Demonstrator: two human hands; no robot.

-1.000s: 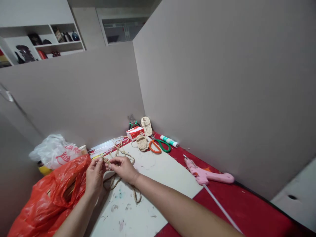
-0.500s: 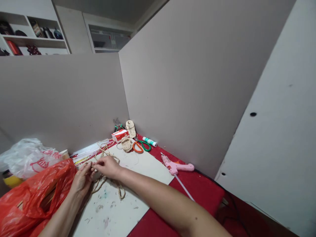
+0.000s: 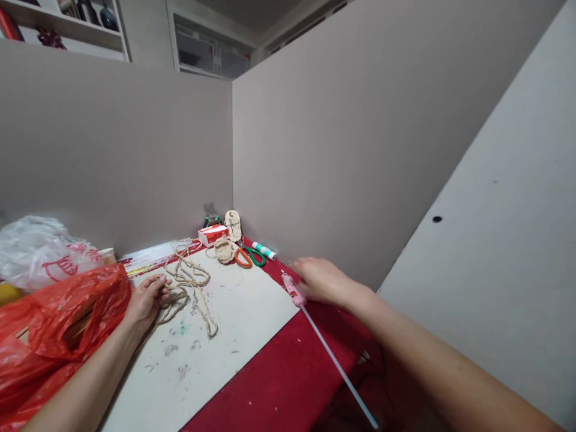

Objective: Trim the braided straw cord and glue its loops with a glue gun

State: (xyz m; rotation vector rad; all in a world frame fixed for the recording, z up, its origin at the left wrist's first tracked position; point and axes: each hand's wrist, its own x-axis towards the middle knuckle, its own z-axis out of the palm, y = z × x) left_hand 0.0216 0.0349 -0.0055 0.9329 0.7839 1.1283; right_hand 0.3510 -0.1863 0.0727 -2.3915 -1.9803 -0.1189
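My left hand [image 3: 150, 297] is closed in a pinch at the left of the pale board [image 3: 243, 318], on tan braided cord [image 3: 209, 321]; the pinched end is mostly covered by my fingers. Loops of the cord lie on the board just beyond and beside that hand. Over at the right, my right hand [image 3: 326, 279] is closed around the handle of a pink hot glue gun [image 3: 292, 290], and covers that handle. A long clear glue stick [image 3: 337, 363] juts from the gun's back end toward me.
Two small woven sandals [image 3: 233, 225], scissors [image 3: 256, 257] with orange and green handles, a red-and-white box [image 3: 212, 235], green-handled pliers [image 3: 211, 217] and a green-and-white roll [image 3: 264, 251] stand near the corner. Grey panels [image 3: 315, 150] wall the back. A red plastic bag [image 3: 58, 336] fills the left.
My right hand has left my left hand and moved right to the glue gun. My left hand stays at the cord. The view has shifted slightly to the right and down.
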